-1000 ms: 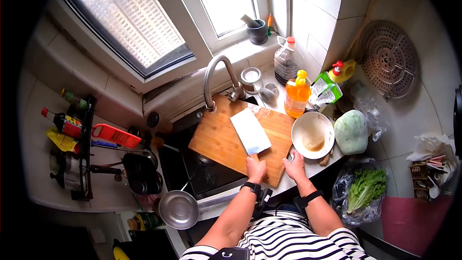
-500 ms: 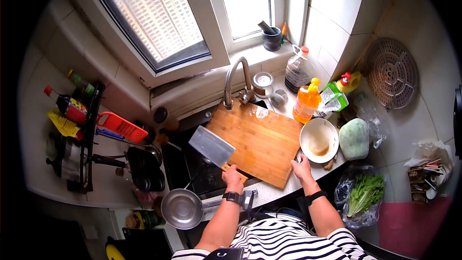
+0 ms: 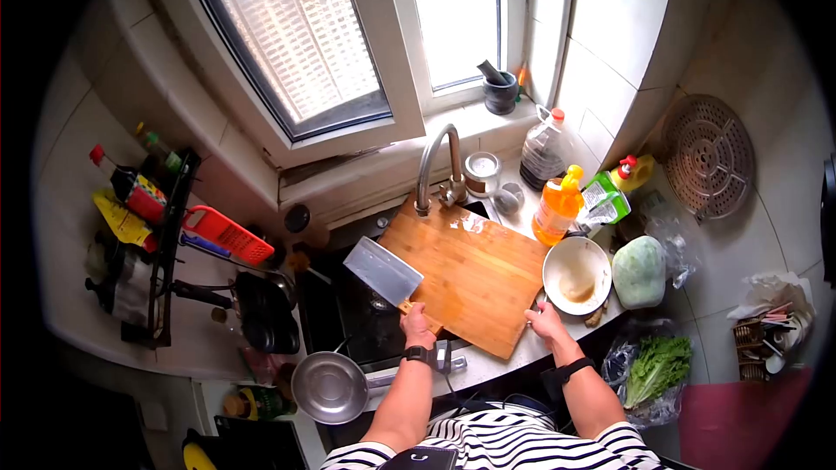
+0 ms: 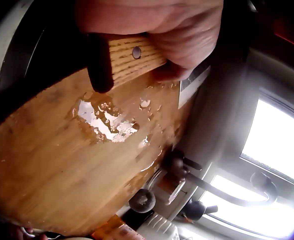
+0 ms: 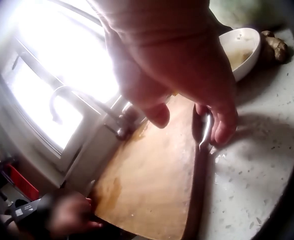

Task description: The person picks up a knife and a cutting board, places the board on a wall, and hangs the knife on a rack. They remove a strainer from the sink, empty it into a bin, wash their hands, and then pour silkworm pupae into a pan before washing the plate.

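My left hand (image 3: 418, 326) grips the wooden handle of a cleaver (image 3: 383, 268), whose wide blade reaches past the left edge of the cutting board over the dark sink. In the left wrist view, the riveted handle (image 4: 137, 59) shows below the curled fingers. The wooden cutting board (image 3: 470, 270) lies across the sink and counter, with a wet patch (image 4: 104, 122) on its surface. At the board's right edge, my right hand (image 3: 547, 322) has its fingers hooked round a small metal handle (image 5: 207, 131), while the thumb is held apart above the board.
A white bowl (image 3: 576, 275) with brownish residue stands right of the board, beside a wax gourd (image 3: 639, 271) and ginger (image 5: 274, 47). Behind are an orange bottle (image 3: 557, 207) and the faucet (image 3: 427, 170). A metal pan (image 3: 329, 387) sits at front left, bagged lettuce (image 3: 657, 372) at right.
My left hand has carried the cleaver from above the middle of the board leftward over the sink. The right hand stays at the board's right edge. The head view has shifted a little.
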